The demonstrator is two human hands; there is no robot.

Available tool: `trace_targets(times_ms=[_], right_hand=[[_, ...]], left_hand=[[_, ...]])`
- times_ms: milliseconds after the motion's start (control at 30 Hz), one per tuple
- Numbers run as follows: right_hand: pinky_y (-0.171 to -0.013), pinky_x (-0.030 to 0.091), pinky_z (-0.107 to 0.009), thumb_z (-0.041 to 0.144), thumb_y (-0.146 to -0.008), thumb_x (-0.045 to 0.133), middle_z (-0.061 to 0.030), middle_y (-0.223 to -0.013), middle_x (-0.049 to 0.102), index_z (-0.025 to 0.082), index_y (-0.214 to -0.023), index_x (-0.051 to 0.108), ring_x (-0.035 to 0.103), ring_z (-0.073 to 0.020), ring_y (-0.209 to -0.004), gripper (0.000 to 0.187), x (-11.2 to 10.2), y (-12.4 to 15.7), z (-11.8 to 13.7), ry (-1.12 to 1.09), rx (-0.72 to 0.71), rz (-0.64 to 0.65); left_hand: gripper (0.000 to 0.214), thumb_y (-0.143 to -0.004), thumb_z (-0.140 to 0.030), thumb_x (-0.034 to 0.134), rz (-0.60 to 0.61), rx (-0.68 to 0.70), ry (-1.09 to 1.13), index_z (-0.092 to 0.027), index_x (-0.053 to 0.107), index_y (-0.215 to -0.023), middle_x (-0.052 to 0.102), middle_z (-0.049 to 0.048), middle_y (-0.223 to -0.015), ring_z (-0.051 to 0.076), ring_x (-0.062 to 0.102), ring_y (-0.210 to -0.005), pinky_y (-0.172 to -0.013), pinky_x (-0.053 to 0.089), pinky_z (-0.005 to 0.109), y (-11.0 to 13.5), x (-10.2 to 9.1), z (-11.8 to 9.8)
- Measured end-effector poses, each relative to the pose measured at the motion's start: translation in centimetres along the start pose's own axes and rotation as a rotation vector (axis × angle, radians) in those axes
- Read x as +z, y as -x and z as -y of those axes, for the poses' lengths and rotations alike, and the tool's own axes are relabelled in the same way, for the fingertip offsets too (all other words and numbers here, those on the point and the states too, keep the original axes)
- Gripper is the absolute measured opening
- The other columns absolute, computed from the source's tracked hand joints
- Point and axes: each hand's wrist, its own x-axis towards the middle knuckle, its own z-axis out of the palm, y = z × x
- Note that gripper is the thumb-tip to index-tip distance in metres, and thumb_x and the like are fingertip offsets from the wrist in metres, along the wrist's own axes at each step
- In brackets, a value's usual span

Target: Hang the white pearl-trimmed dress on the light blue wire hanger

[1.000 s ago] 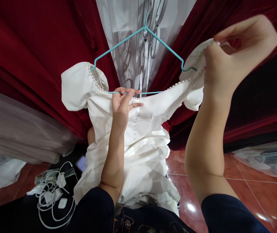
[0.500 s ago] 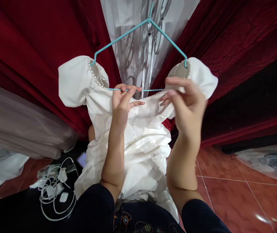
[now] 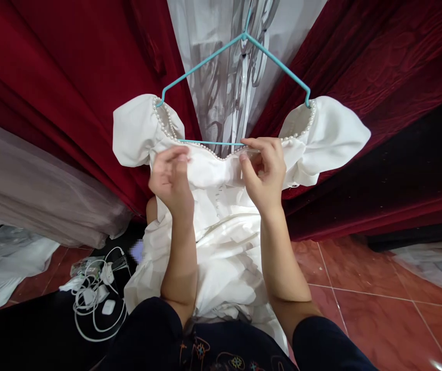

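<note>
A white dress (image 3: 205, 172) with puffed sleeves and a pearl-trimmed neckline hangs on a turquoise hanger (image 3: 201, 61). My right hand (image 3: 265, 172) has its thumb and fingers closed on the neckline right of centre, close to the hanger's lower bar. On the left, my left hand (image 3: 172, 178) is in front of the bodice just below the pearl edge. Its fingers are loosely bent, slightly blurred, and no held thing shows between them. Small buttons or loops run down the middle of the bodice, between my forearms. The skirt falls in folds toward me.
Dark red drapes (image 3: 89, 67) flank white metal scrollwork (image 3: 240, 98) behind the hanger. A tangled white cable (image 3: 89, 309) and small white boxes lie on a black surface at lower left. Red floor tiles (image 3: 375, 309) show at right. Pale sheer fabric (image 3: 31, 180) hangs at left.
My left hand has left the neckline's centre and moved left. My right hand has come in leftward and down onto the neckline. Dress and hanger sit slightly further right in view.
</note>
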Motion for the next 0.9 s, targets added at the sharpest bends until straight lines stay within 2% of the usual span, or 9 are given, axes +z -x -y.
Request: trace_targets(times_ms=[67,100,167,233,333,467,600,733,900], right_hand=[[-0.061,0.044,-0.031,0.03,-0.104,0.061,-0.005,-0.108,0.064,0.025,-0.121,0.073,0.053,-0.0125,-0.076,0.02,0.0,0.1,0.1,0.009,-0.002,0.007],[-0.061,0.044,-0.031,0.03,-0.105,0.062,-0.005,-0.108,0.064,0.025,-0.121,0.073,0.053,-0.0125,-0.076,0.02,0.0,0.1,0.1,0.008,-0.005,0.011],[-0.062,0.043,-0.03,0.03,-0.104,0.063,-0.0051,-0.108,0.065,0.025,-0.12,0.074,0.057,-0.0136,-0.081,0.02,-0.1,0.1,0.2,0.002,-0.011,0.015],[-0.062,0.043,-0.03,0.03,-0.104,0.064,-0.005,-0.107,0.066,0.025,-0.119,0.074,0.06,-0.015,-0.086,0.018,-0.2,0.0,0.1,0.0,-0.021,0.012],[-0.06,0.042,-0.029,0.033,-0.104,0.065,-0.0044,-0.103,0.065,0.024,-0.117,0.075,0.06,-0.0144,-0.085,0.018,-0.5,-0.3,-0.3,0.007,-0.036,0.005],[-0.07,0.053,-0.033,0.039,-0.106,0.063,-0.0046,-0.102,0.066,0.024,-0.114,0.076,0.066,-0.0172,-0.094,0.021,-1.1,-1.1,-1.0,0.038,-0.034,0.053],[-0.071,0.054,-0.033,0.042,-0.106,0.061,-0.0045,-0.102,0.068,0.024,-0.113,0.078,0.066,-0.0161,-0.092,0.026,-1.7,-1.8,-1.4,0.091,-0.017,0.069],[-0.07,0.051,-0.032,0.04,-0.104,0.066,-0.0041,-0.099,0.069,0.024,-0.107,0.08,0.066,-0.0158,-0.09,0.021,-2.0,-2.2,-1.3,0.076,-0.006,0.012],[-0.065,0.047,-0.031,0.04,-0.102,0.07,-0.0033,-0.093,0.069,0.022,-0.099,0.081,0.061,-0.0138,-0.079,0.021,-2.4,-3.0,-1.1,0.112,0.027,-0.002]], left_hand=[[0.007,-0.093,-0.019,0.072,-0.184,0.314,-0.126,-0.019,0.075,-0.1,0.073,0.0057,-0.101,0.021,0.072,-0.1,-0.092,0.06,0.036,-1.8,-0.4,0.3],[0.018,-0.088,-0.015,0.075,-0.225,0.434,-0.218,-0.019,0.075,-0.105,0.071,0.0074,-0.11,0.023,0.069,-0.111,-0.103,0.057,0.041,-2.9,-0.6,0.5],[0.049,-0.076,-0.009,0.085,-0.222,0.564,-0.441,-0.016,0.072,-0.122,0.067,0.0128,-0.129,0.03,0.061,-0.131,-0.122,0.044,0.051,-5.1,-0.9,1.0],[0.071,-0.066,0.0,0.088,-0.201,0.59,-0.617,-0.014,0.068,-0.132,0.064,0.0155,-0.141,0.032,0.055,-0.141,-0.131,0.033,0.055,-7.0,-1.0,1.6],[0.055,-0.074,0.011,0.068,-0.181,0.508,-0.65,-0.019,0.072,-0.12,0.073,0.0076,-0.13,0.025,0.062,-0.134,-0.128,0.042,0.047,-9.4,-1.0,2.1],[0.038,-0.089,0.008,0.049,-0.104,0.36,-0.491,-0.018,0.074,-0.1,0.078,0.0007,-0.101,0.017,0.074,-0.102,-0.103,0.06,0.036,-12.2,-2.1,1.8],[0.033,-0.095,0.004,0.05,-0.144,0.281,-0.433,-0.018,0.073,-0.1,0.078,-0.0021,-0.101,0.017,0.074,-0.105,-0.106,0.057,0.038,-13.8,-4.0,2.0],[0.037,-0.094,0.014,0.049,-0.208,0.138,-0.349,-0.013,0.076,-0.097,0.077,-0.004,-0.093,0.013,0.07,-0.094,-0.096,0.055,0.033,-13.5,-4.6,3.3],[0.037,-0.1,0.009,0.056,-0.137,0.032,-0.306,-0.017,0.071,-0.079,0.061,-0.0083,-0.069,0.011,0.059,-0.08,-0.081,0.048,0.032,-13.0,-4.9,3.9]])
